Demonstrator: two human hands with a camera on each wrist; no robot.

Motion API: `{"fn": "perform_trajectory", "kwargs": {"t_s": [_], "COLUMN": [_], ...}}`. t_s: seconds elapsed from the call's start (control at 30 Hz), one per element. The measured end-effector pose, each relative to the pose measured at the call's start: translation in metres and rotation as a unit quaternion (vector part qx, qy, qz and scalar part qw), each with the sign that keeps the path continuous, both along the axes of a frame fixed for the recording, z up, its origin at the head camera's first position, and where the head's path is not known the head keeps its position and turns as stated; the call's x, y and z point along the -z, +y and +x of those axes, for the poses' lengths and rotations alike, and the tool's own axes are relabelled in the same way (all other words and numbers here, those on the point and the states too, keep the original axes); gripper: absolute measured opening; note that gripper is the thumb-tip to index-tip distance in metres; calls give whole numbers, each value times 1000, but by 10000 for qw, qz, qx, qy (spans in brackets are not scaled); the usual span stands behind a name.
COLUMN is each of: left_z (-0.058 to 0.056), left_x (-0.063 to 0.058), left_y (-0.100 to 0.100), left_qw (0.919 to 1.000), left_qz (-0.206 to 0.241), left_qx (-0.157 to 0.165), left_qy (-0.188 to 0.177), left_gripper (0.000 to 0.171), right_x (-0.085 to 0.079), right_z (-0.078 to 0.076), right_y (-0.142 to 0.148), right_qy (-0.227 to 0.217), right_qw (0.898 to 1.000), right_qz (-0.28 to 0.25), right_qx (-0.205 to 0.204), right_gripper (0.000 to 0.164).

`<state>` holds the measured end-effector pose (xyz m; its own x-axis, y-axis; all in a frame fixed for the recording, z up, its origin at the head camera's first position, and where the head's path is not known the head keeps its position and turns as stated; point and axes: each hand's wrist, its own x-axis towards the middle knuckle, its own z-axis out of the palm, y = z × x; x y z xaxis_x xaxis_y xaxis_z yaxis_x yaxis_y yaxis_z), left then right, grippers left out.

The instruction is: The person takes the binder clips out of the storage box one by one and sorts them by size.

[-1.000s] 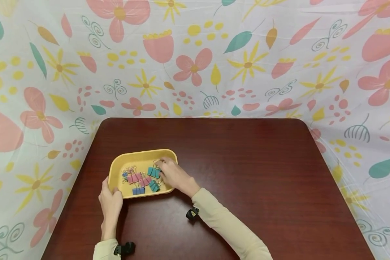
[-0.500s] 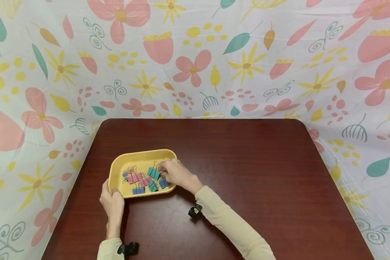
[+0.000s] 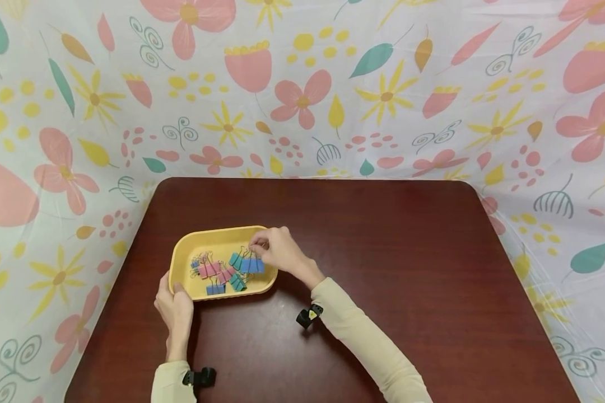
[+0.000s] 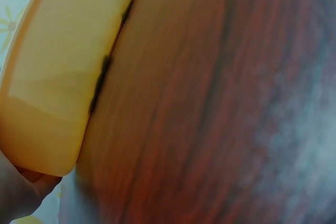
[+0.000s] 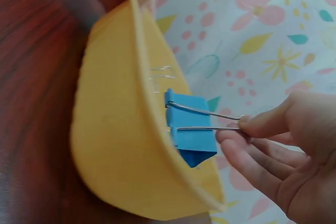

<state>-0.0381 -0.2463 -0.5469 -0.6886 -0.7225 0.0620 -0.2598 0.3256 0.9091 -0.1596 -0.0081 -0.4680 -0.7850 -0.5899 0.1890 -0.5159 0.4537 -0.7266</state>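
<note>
A yellow tray sits at the left of the table, holding several binder clips in pink, teal and blue. My left hand grips its left end, thumb over the rim; the left wrist view shows that hand at the tray's corner. At the right end, my right hand pinches the wire handles of a blue binder clip by their tips. In the right wrist view the blue clip hangs just inside the tray wall. Pink clips and teal clips lie together to its left.
The dark wooden table reaches far to the right of the tray. A flowered cloth hangs behind the table and along its sides. Each wrist wears a black strap with a small camera.
My right hand has risen a little and moved right, lifting the blue binder clip from the tray's right end. The left hand has kept its grip on the tray.
</note>
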Motion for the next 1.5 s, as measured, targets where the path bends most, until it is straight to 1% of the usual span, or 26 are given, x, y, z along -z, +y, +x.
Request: {"fn": "perform_trajectory", "kwargs": {"t_s": [0.13, 0.33, 0.47, 0.57, 0.73, 0.83, 1.1, 1.27, 1.4, 1.5], "left_z": [-2, -2, -2, -2, -3, -3, -3, -3, -3, -4], "left_x": [-1, -1, 0, 0, 1, 0, 0, 0, 0, 0], "left_y": [-1, -1, -1, -1, -2, -2, 0, 0, 1, 1], "left_qw": [10000, 10000, 10000, 10000, 10000, 10000, 9999, 9999, 9999, 9999], "left_qz": [10, 38, -4, -24, -17, -11, 98, 96, 64, 27], "left_qx": [20, -2, 16, 44, 37, 1, -23, -25, -47, -59], "left_qy": [29, -16, -32, -46, -38, -12, -26, -20, 96, 123], "left_gripper": [41, 41, 41, 41, 41, 41, 41, 41, 40, 40], "right_x": [-11, -24, -27, -25, -13, -4, 17, 35, 49, 56], "right_z": [-6, -19, -33, -43, -57, -62, -69, -72, -73, -73], "right_y": [7, 19, 30, 41, 54, 60, 65, 68, 70, 71], "right_qy": [98, 346, 567, 713, 758, 673, 466, 359, 339, 408], "right_qw": [9988, 9959, 9922, 9897, 9876, 9876, 9881, 9881, 9874, 9868], "right_qz": [-424, -641, -746, -726, -494, -360, -71, 196, 354, 348], "right_qx": [243, 538, 818, 1005, 1284, 1372, 1466, 1481, 1502, 1527], "right_gripper": [8, 8, 8, 8, 11, 12, 13, 14, 14, 13]}}
